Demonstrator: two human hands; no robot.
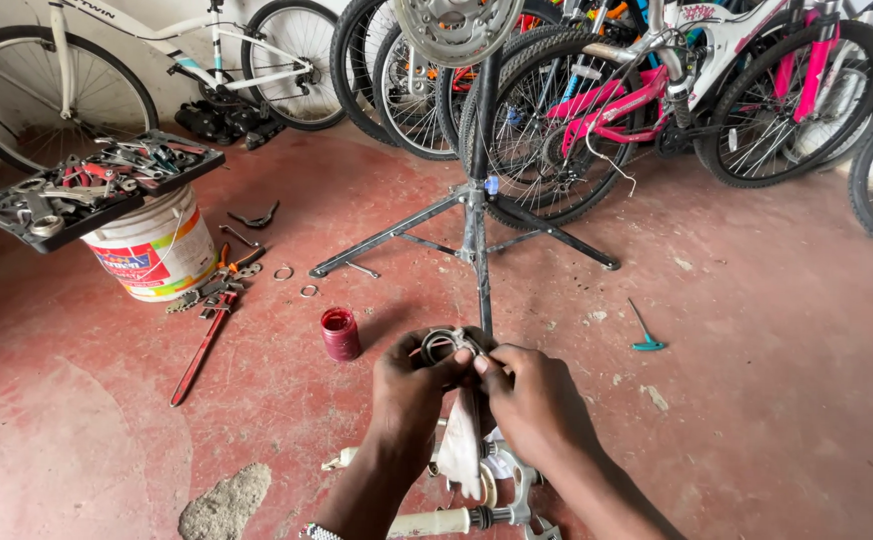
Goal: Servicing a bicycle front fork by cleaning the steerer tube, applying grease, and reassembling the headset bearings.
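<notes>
Holding a small metal ring part [444, 345] between both hands, just in front of the repair stand [476, 235] pole, low in the head view. Left hand [412, 385] pinching the ring's left edge, thumb and fingers pressed on it. Right hand [529, 395] gripping the ring's right edge with thumb and fingertips closed on it. Exact kind of part too small to tell; reading as a grey metal ring with a round opening.

Hanging below the hands, nearer than the stand: a white rag [462, 450], apparently trapped under the fingers; which hand holds it cannot be told. Lying on the floor beneath the rag, nearer still: pale metal bicycle parts [497, 505], partly hidden by the forearms.

Sitting just left of the stand's pole base: a small dark red tin [340, 333]. Lying further left of the stand: a long red wrench [202, 348] and two loose rings [295, 281]. Standing well left of the stand: a white bucket [157, 250], carrying a black tray of tools [97, 185] on top. Lying right of the stand, well apart: a teal-handled hex key [645, 331]. Leaning behind the stand: a row of bicycles [657, 80], one pink and white.
</notes>
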